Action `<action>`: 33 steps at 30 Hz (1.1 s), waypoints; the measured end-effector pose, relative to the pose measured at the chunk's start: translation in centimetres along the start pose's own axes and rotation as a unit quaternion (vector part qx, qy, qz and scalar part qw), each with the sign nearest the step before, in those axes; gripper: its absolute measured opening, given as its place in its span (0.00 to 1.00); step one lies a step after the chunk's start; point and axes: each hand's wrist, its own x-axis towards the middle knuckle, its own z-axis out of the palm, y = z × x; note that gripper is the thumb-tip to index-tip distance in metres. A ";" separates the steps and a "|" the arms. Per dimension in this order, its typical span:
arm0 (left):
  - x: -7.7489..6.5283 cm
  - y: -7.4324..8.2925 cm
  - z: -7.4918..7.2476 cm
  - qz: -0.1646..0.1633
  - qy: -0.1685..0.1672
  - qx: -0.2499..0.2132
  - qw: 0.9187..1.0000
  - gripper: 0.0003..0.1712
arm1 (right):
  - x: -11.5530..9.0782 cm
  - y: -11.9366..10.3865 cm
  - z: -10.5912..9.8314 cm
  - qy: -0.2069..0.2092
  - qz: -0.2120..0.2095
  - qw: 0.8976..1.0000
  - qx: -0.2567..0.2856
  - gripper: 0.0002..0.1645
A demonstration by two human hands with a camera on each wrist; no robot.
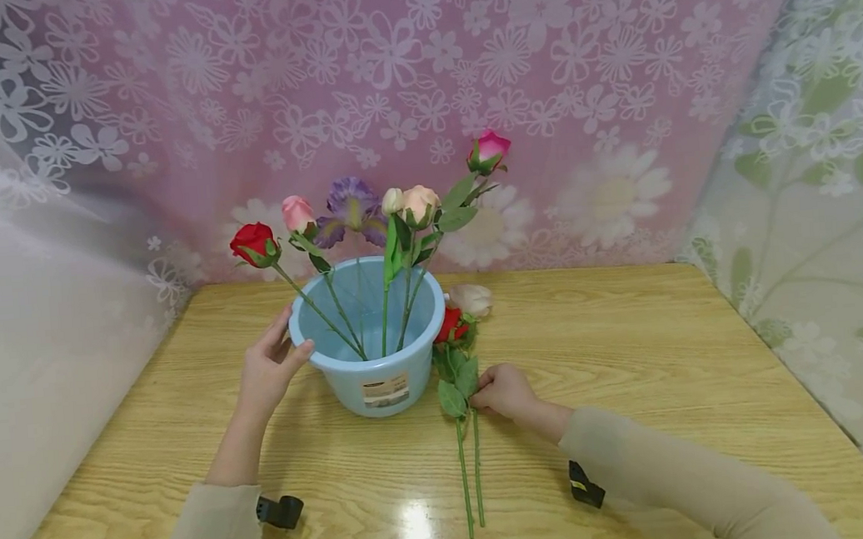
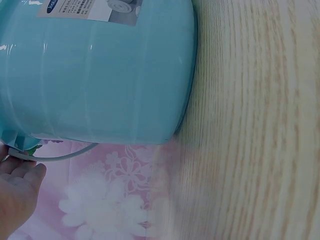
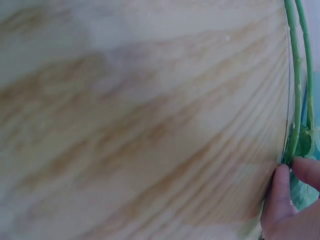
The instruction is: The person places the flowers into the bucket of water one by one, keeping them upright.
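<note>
A light blue bucket (image 1: 371, 391) with a paper label stands upright on the table. My left hand (image 1: 264, 376) holds its left rim, thumb over the edge and fingers outside. In the bucket lean a red rose (image 1: 254, 243), a pink rose (image 1: 297, 215), a purple iris (image 1: 352, 204), a white bud (image 1: 392, 201), a peach rose (image 1: 421, 204) and a magenta rose (image 1: 489, 150). Right of the bucket lie another red rose (image 1: 450, 325) and a pale rose (image 1: 473, 300), stems side by side. My right hand (image 1: 506, 391) pinches a green stem (image 3: 296, 75) there, by the leaves.
The wood-grain table (image 1: 633, 356) carries everything. A pink flowered curtain (image 1: 388, 72) hangs behind it, with pale sheets at the left and right. In the left wrist view, the bucket's thin handle (image 2: 65, 158) hangs near the fingers.
</note>
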 end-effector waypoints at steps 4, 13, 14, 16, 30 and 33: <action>0.0 -0.1 0.0 0.002 0.001 0.002 1.000 0.33 | 0.1 -0.1 -0.1 -0.008 0.021 0.999 0.028 0.05; 0.1 -0.1 0.1 -0.004 0.000 0.003 1.000 0.34 | 0.4 0.0 -0.7 -0.031 0.078 0.990 0.110 0.06; 0.1 -0.2 0.1 -0.005 0.000 0.006 1.000 0.34 | 0.4 0.0 -0.8 -0.035 0.083 0.989 0.118 0.07; 0.0 -0.3 0.1 -0.005 0.001 0.007 1.000 0.34 | 0.4 0.0 -1.0 -0.042 0.095 0.985 0.137 0.08; -0.1 -0.3 0.0 0.012 0.004 0.004 1.000 0.34 | 0.3 0.1 -2.4 -0.072 0.132 0.959 0.240 0.16; -0.1 -0.2 0.0 0.017 0.005 0.001 1.000 0.34 | 0.1 0.0 -2.8 -0.068 0.124 0.961 0.238 0.16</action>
